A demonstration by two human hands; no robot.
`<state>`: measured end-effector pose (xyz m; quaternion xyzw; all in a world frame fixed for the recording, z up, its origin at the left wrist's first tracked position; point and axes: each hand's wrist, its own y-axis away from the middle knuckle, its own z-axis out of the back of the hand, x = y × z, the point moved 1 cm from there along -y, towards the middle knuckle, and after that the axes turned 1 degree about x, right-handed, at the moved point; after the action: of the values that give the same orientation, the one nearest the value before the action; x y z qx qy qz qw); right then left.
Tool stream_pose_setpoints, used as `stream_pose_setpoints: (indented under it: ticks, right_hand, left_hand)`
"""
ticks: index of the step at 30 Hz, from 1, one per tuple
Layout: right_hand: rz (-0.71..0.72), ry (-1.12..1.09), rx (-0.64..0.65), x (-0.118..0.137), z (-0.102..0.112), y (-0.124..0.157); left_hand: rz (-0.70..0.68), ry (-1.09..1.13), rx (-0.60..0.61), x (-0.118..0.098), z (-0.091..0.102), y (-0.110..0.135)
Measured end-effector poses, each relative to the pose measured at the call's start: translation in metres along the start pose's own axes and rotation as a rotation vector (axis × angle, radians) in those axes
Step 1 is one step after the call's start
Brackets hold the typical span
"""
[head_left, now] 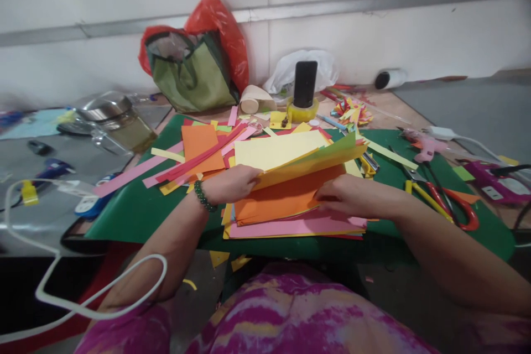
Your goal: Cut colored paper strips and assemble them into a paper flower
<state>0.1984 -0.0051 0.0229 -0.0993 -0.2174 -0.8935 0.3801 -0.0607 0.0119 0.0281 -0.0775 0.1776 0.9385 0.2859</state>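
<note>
My left hand (243, 181), with a dark green bead bracelet on its wrist, pinches the left edge of several lifted sheets of coloured paper (307, 165). The yellow-orange underside of these sheets shows, with green and pale yellow above. My right hand (341, 193) has its fingers curled at the right side of an orange sheet (274, 203) lower in the pile. Whether its fingertips grip that sheet is hard to see. Pink paper (290, 228) sticks out beneath, at the pile's front edge.
A green mat (136, 193) lies under the pile, with paper strips (166, 168) on the left. Scissors (440, 196) and a pink glue gun (425, 144) are on the right. Behind stand a phone (305, 84), yellow tape (302, 112), a green bag (193, 74) and a glass jar (120, 124). A white cable (53, 282) loops at left.
</note>
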Motion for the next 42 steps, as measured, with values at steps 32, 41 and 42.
stream_pose_setpoints:
  ticks: [32,41,42]
  right_hand:
    - [-0.184,0.141,0.057,0.005,0.002,0.007]
    - [-0.149,0.077,-0.057,-0.024,0.018,0.000]
    - [-0.162,0.089,-0.059,-0.024,0.018,0.001]
  left_hand:
    - [0.004,0.013,0.030,-0.003,0.002,0.002]
    - [0.045,-0.052,0.033,-0.026,-0.001,0.010]
    - [0.064,-0.104,0.024,-0.027,-0.003,0.010]
